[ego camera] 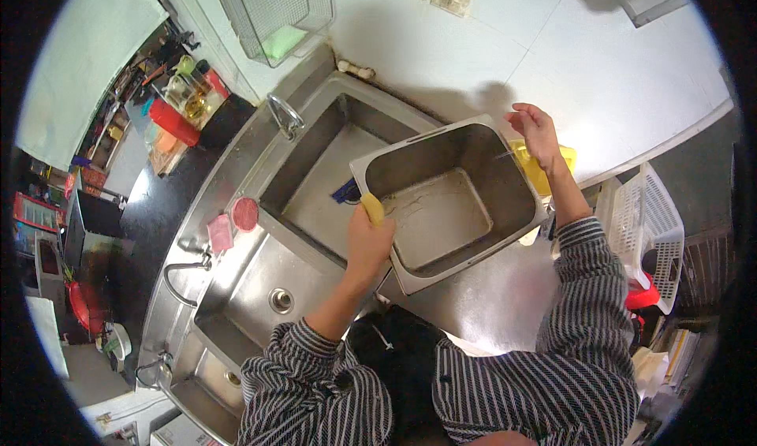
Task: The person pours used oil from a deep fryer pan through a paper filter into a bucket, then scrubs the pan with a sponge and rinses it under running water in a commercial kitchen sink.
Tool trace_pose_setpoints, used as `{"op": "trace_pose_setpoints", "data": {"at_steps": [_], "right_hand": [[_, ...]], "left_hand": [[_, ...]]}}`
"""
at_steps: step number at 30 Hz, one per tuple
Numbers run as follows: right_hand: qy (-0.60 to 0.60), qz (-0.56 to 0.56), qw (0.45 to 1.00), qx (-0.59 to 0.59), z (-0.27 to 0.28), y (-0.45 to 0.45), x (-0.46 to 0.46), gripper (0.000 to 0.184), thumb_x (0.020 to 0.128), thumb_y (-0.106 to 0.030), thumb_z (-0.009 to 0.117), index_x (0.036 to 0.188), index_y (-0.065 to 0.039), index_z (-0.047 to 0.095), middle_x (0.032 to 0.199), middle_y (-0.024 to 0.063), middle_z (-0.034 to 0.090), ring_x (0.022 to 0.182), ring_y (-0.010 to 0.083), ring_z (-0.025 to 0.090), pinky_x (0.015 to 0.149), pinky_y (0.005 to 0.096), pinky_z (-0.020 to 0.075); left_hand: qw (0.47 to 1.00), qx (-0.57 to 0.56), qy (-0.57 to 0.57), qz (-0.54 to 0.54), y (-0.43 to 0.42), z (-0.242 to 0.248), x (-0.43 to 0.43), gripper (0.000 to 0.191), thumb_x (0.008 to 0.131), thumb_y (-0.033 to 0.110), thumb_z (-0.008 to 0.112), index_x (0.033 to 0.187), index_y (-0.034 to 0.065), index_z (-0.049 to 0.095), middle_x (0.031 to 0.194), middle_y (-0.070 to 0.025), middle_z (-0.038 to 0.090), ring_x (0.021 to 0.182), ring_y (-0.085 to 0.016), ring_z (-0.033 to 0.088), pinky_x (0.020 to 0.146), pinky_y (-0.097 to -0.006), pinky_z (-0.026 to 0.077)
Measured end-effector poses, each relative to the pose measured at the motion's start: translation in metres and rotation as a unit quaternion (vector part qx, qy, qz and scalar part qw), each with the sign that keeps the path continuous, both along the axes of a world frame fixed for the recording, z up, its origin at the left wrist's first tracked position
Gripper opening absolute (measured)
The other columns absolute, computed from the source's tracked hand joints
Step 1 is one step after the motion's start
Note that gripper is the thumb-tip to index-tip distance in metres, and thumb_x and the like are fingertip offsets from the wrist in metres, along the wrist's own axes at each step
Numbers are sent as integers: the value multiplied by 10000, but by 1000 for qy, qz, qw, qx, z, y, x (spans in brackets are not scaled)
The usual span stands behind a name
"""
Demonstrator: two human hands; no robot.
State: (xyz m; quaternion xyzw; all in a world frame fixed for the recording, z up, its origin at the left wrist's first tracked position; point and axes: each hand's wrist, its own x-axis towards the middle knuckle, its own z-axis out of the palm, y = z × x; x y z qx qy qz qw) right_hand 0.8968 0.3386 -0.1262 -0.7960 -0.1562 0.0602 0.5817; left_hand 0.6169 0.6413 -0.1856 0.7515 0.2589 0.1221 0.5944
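A deep rectangular stainless steel pan lies before me, partly over a sink basin and partly over the steel counter. Thin dark strands or scraps lie on its floor. My left hand is closed around a yellow sponge at the pan's near-left rim. Whether its fingers also grip the rim is hidden. Beyond the pan's right corner, my right hand is raised with fingers bent and apart. A yellow container stands behind that wrist. In the basin, a dark blue object is partly covered by the pan.
Sink basins run along the left: a large one, a middle one and a smaller one. A faucet rises beside the large basin. Pink scrubbers rest on the ledge. A wire basket hangs above; a white plastic basket stands right.
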Motion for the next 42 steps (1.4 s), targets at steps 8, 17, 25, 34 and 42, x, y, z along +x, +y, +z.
{"op": "trace_pose_setpoints", "data": {"at_steps": [8,17,25,34,42], "right_hand": [[-1,24,1000,-9,1,0,1,296,1068,-196,496,1247,15,601,1073,97,703,1043,186,666,1006,333,505],[-84,-18,991,-103,-19,-5,9,342,1063,-233,502,1248,35,607,1099,117,708,1054,210,669,978,346,516],[-359,-190,908,-103,5,10,-61,323,1048,-197,514,1251,24,632,1218,130,659,1153,237,598,1051,354,442],[-48,245,968,-15,-52,273,-252,155,986,-150,613,987,-19,697,864,38,692,816,117,618,765,275,494],[-26,470,882,15,-174,613,-431,298,938,-135,642,1199,7,632,1101,178,678,1047,264,655,918,363,507]], "left_hand": [[999,-37,-36,4,0,-2,4,350,781,108,638,1102,-16,573,881,-69,598,774,-173,586,642,-325,476],[995,-95,-14,5,0,-12,1,340,784,77,626,1109,-10,582,922,-67,610,774,-162,587,682,-310,489],[969,-161,36,182,49,5,-157,378,796,163,690,1119,-3,584,964,-91,648,862,-200,604,759,-378,503],[734,-422,-70,527,129,-32,-429,247,836,74,655,1044,14,536,915,-117,602,740,-243,641,561,-374,557],[611,-320,-87,719,189,-153,-428,192,843,81,660,981,39,534,849,-77,591,686,-224,621,568,-363,563]]}}
